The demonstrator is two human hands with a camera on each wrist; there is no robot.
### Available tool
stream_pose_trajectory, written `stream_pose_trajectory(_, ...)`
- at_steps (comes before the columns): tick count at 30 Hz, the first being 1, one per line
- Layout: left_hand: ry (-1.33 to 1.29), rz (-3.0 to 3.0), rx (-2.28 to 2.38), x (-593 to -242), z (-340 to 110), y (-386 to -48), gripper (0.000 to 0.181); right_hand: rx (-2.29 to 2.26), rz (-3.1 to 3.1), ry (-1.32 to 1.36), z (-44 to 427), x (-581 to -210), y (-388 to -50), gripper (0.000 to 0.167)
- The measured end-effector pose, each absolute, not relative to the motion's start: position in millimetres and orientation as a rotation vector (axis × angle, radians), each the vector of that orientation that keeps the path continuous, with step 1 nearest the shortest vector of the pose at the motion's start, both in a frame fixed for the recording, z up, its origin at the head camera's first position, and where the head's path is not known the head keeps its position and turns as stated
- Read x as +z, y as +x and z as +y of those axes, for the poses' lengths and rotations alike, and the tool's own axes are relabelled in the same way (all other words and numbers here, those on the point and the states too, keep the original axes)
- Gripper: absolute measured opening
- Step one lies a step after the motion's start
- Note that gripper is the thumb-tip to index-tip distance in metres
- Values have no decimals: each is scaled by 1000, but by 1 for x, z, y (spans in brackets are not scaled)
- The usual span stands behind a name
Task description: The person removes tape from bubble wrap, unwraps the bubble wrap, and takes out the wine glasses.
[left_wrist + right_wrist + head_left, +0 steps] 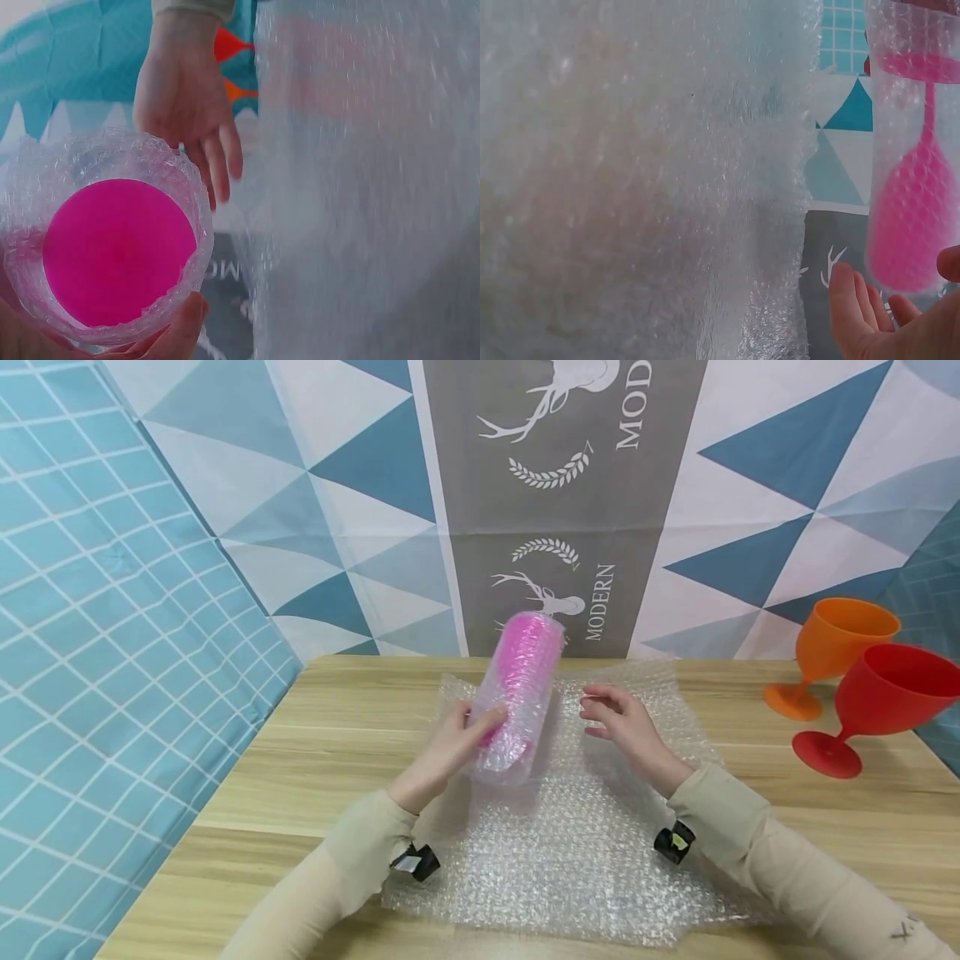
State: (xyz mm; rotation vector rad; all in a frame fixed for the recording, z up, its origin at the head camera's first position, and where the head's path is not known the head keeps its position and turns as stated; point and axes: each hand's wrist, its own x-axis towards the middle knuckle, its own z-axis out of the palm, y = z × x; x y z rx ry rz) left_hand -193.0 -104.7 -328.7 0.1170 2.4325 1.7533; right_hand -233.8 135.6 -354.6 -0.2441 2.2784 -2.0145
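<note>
A pink goblet, rolled in clear bubble wrap, is held up at a tilt by the left hand, whose thumb lies along the wrap's lower part. In the left wrist view the goblet's round pink base shows inside the end of the wrap roll, with the left fingers at its lower edge. The right hand hovers to the right of the roll, apart from it, fingers loosely bent and holding nothing. Beneath both hands a large bubble wrap sheet lies on the wooden table.
An orange goblet and a red goblet stand at the table's right side. Patterned cloth hangs behind the wooden table, with blue checked cloth on the left.
</note>
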Motion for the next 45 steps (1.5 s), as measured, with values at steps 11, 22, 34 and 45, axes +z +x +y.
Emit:
stream_pose_trajectory(11, 163, 2361, 1686, -337, -71, -182, 54, -2044, 2173, -168, 140, -351, -227, 58)
stream_pose_trajectory(22, 227, 2274, 1718, -348, -48, -176, 59, -2118, 2034, -106, 153, -352, -218, 63)
stream_pose_trajectory(34, 422, 2145, 1633, -368, -32, -172, 57, -2075, 2053, -68, 173, -353, -207, 67)
stream_pose_trajectory(45, 410, 2225, 1455, -377, -33, -178, 56, -1889, 2265, -30, 172, -370, -209, 64)
